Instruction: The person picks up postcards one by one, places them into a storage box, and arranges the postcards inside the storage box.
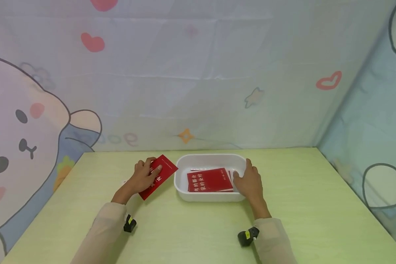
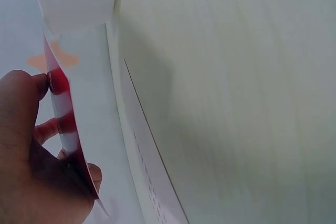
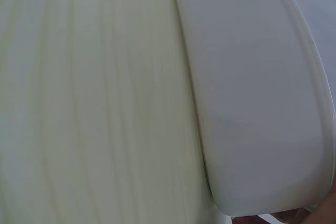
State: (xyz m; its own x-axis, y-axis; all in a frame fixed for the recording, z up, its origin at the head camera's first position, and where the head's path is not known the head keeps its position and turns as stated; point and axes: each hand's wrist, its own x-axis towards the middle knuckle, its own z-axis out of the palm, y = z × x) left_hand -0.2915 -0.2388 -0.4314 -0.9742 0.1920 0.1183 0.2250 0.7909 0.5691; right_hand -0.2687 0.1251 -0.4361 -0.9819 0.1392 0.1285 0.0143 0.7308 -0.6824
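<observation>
My left hand (image 1: 144, 177) pinches a red card (image 1: 167, 169) with white characters, just left of the white plastic tray (image 1: 211, 197). In the left wrist view the card (image 2: 67, 114) stands on edge between thumb and fingers, raised off the table. My right hand (image 1: 252, 183) grips the tray's right end, its thumb inside the rim and its fingers outside. More red cards (image 1: 209, 179) lie stacked loosely in the tray, the top one face up with white characters. The right wrist view shows mostly the tray's outer wall (image 3: 257, 98), with bits of the hand at the lower corner.
A white printed card (image 2: 149, 166) lies on the table under the left hand, mostly hidden in the head view. The pale green table (image 1: 191, 231) ends at a cartoon-printed cloth (image 1: 201, 91) behind. Black wrist devices (image 1: 129, 224) sit at both sleeves.
</observation>
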